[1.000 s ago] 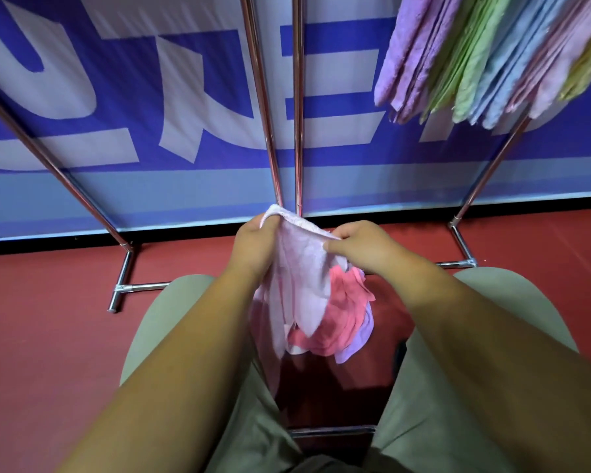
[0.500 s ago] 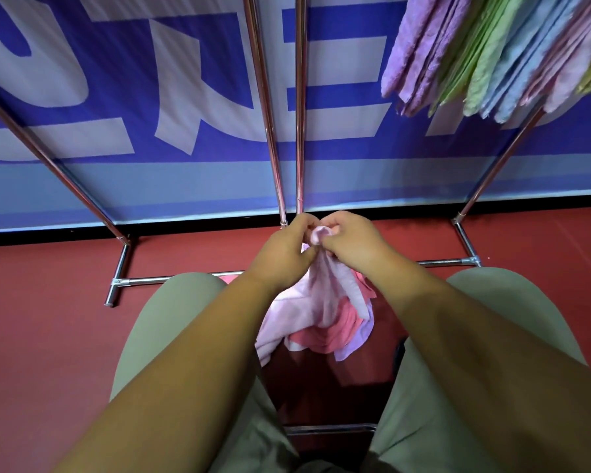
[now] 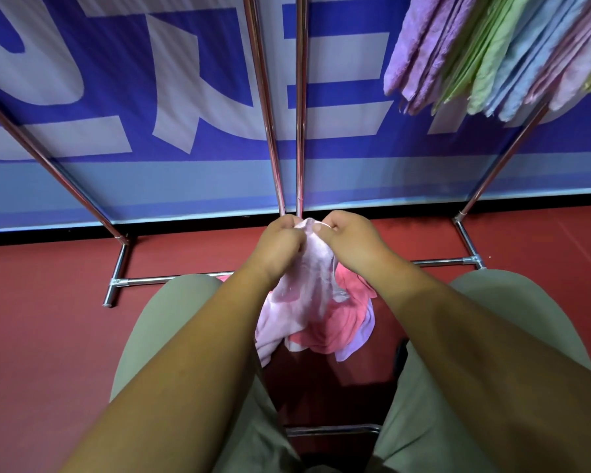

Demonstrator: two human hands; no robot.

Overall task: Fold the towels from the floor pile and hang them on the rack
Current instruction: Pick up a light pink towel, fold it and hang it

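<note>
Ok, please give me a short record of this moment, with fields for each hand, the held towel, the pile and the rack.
left hand: pinches the top edge of the pale pink towel
right hand: pinches the same edge, close beside the left hand
towel state: crumpled, hangs down, not yet folded
floor pile: coral and lilac towels on the red floor, below the hands
rack: metal poles before a blue banner
hung towels: lilac, green, blue and pink, upper right

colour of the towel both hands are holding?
The held towel is pale pink, seen in the head view.
</note>
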